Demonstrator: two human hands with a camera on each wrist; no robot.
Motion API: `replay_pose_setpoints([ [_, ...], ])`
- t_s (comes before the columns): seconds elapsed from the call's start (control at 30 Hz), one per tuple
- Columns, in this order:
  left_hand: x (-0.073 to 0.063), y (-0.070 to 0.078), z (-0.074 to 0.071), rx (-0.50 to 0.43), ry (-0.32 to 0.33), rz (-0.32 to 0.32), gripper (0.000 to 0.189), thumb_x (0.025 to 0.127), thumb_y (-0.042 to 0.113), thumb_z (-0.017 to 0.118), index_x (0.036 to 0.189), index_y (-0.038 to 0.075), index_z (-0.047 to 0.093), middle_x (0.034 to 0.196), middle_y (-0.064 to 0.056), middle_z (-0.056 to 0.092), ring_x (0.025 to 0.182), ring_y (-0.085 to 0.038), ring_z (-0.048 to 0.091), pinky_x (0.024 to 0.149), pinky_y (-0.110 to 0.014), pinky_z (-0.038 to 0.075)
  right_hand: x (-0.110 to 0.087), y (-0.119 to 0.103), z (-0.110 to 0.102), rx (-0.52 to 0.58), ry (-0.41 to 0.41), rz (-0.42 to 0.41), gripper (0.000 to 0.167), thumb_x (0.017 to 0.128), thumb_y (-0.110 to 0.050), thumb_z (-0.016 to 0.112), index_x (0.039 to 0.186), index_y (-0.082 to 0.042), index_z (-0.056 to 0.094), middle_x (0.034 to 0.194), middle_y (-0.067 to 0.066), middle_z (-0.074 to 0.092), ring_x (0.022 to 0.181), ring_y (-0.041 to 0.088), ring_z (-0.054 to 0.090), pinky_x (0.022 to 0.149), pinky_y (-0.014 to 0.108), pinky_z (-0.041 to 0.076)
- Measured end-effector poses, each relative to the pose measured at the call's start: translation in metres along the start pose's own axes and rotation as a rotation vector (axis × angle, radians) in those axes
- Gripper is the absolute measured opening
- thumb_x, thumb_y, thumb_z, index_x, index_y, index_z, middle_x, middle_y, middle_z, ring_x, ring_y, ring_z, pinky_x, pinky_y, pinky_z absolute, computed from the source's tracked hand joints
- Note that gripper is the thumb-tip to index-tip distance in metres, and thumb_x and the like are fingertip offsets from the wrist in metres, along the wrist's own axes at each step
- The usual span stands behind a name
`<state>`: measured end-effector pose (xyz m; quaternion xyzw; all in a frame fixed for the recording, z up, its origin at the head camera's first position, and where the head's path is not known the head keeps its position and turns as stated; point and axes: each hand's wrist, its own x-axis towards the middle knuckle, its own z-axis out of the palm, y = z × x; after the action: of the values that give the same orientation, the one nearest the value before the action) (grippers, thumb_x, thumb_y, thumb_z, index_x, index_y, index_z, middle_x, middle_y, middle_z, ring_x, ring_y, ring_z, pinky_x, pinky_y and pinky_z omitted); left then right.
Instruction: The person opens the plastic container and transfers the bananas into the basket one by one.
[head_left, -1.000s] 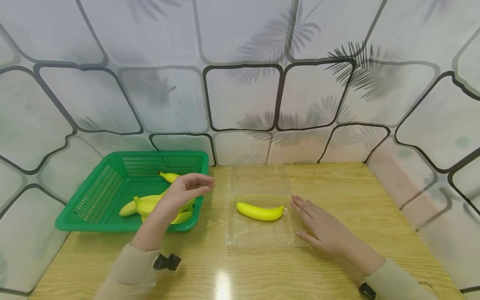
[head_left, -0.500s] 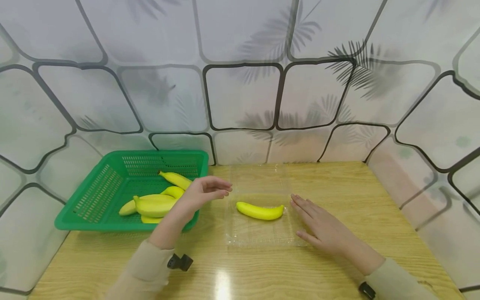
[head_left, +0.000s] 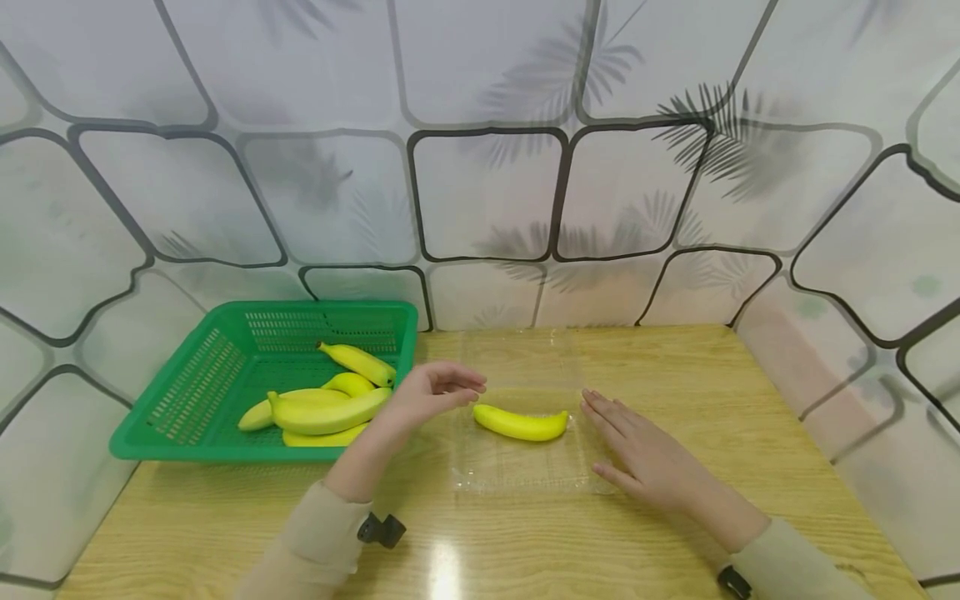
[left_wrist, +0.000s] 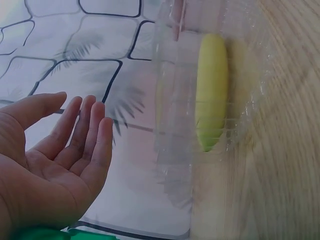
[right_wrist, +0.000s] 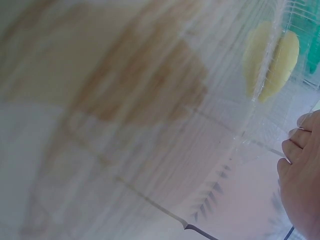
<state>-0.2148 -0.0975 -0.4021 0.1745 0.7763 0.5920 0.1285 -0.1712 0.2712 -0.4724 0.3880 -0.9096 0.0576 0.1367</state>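
Observation:
A single yellow banana [head_left: 521,423] lies in a clear plastic clamshell box [head_left: 517,471] whose lid is folded back toward the wall. My left hand [head_left: 427,398] hovers between the green basket and the box, fingers loosely bent and holding nothing; the left wrist view shows its bare palm [left_wrist: 65,165] beside the box. Flat and extended, my right hand [head_left: 648,458] is at the right side of the box, its fingertips at the box's edge. From the right wrist view, the banana [right_wrist: 285,62] shows through the clear wall.
The green basket [head_left: 225,454] stands on the left with several bananas [head_left: 322,414] inside. A wooden table [head_left: 675,367] carries everything, and a patterned wall covering [head_left: 487,196] closes off the back and sides.
My left hand has moved right, away from above the basket toward the left edge of the box, uncovering more bananas. The right hand and the banana in the box have stayed put.

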Motion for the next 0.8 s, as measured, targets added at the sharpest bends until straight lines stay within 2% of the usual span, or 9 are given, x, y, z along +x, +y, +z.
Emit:
replay_pose_setpoints([
  [0.17,0.002,-0.003,0.008,-0.008,-0.005,-0.002,0.028,0.103,0.007,0.069,0.128,-0.004,0.072,0.126,-0.020,0.075,0.103,-0.012,0.071,0.096,-0.030,0.061,0.000,0.000,0.000,0.001,0.000,0.001,0.083,0.099,-0.030,0.073,0.163,0.005,0.034,0.169,0.025,0.037,0.153,0.040,0.043,0.133,0.019,-0.005],
  [0.4,0.005,-0.009,0.017,-0.041,-0.027,0.011,0.029,0.102,0.005,0.067,0.129,-0.007,0.070,0.126,-0.025,0.074,0.102,-0.009,0.071,0.090,-0.019,0.058,-0.001,-0.001,0.000,-0.003,0.002,0.004,0.082,0.099,-0.030,0.073,0.162,0.005,0.035,0.167,0.026,0.039,0.152,0.040,0.043,0.133,0.019,-0.004],
  [0.67,0.011,-0.014,0.025,-0.082,-0.024,-0.022,0.031,0.103,0.006,0.066,0.130,-0.009,0.069,0.127,-0.025,0.074,0.106,-0.013,0.073,0.095,-0.023,0.059,0.000,-0.001,0.000,0.005,0.004,0.004,0.082,0.099,-0.030,0.073,0.162,0.005,0.034,0.167,0.027,0.039,0.152,0.040,0.043,0.133,0.019,-0.004],
  [0.8,0.014,-0.016,0.028,-0.082,-0.018,-0.020,0.030,0.102,0.006,0.067,0.129,-0.009,0.070,0.125,-0.025,0.075,0.103,-0.010,0.073,0.092,-0.021,0.059,0.000,0.000,0.001,0.000,0.012,-0.004,0.083,0.098,-0.030,0.073,0.162,0.005,0.034,0.168,0.026,0.038,0.152,0.040,0.043,0.134,0.019,-0.004],
])
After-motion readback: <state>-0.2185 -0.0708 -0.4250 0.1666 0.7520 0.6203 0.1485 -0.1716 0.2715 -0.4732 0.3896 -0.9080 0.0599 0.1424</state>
